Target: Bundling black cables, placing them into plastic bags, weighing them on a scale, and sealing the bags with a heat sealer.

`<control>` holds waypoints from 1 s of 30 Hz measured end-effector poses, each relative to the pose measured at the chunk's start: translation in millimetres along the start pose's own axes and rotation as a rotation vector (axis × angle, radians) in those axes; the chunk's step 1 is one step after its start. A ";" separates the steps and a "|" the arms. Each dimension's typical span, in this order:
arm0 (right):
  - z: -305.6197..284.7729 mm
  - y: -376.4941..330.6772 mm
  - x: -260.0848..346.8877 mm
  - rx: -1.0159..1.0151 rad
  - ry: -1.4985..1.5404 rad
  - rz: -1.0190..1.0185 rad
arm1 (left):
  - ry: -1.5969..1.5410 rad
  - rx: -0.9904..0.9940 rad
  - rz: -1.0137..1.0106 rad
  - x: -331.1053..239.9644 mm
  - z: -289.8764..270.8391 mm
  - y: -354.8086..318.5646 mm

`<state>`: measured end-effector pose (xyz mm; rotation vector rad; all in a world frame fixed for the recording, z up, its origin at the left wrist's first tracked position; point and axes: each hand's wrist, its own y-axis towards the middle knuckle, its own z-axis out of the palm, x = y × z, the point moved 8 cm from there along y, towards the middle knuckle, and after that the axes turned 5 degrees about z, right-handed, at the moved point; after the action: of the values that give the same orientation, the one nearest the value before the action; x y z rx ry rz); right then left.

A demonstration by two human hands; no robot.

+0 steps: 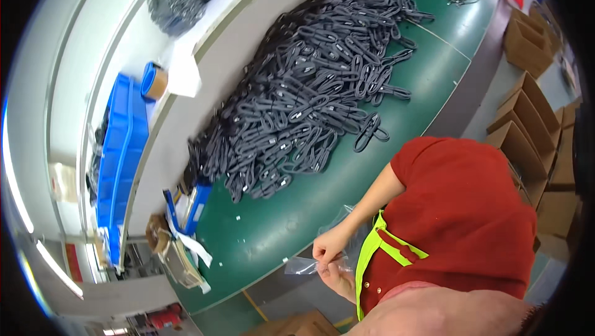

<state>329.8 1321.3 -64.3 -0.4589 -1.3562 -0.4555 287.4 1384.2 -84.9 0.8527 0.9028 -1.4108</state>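
Across the green worktable [434,69], heaped dark looped cables [310,88]; blue bins [121,156] on the pale shelf at left, open cardboard boxes [527,125] at right. Partly hidden behind the red shirt [465,212] — both forearms. Left hand [328,246] pinching a clear plastic bag [304,266] from above, right hand [338,280] under it, fingers curled, grip unclear. Bag off the table's near edge — long axis roughly left to right.

Both hands [331,258] close together, fingers [322,254] pinched.
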 end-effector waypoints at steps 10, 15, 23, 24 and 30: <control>-57.5 62.5 7.1 -0.176 0.096 -0.169 | 0.235 0.086 -0.186 -34.3 -24.3 76.7; -93.3 91.4 30.0 -0.339 -0.135 -0.308 | 0.237 0.123 -0.250 -49.6 -16.9 133.6; -163.6 56.1 30.6 -0.716 -0.271 -0.436 | -0.106 0.228 -0.475 -13.9 11.9 191.7; -171.7 43.7 31.8 -0.784 -0.334 -0.422 | -0.151 0.220 -0.491 -9.5 6.9 206.7; -199.3 -53.7 17.9 -1.304 -0.688 -0.162 | -0.382 0.095 -0.632 26.7 -16.9 288.2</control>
<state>464.9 1164.5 -74.7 -1.6911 -1.6041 -1.4117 574.2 1387.1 -127.2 0.3410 0.8434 -2.0905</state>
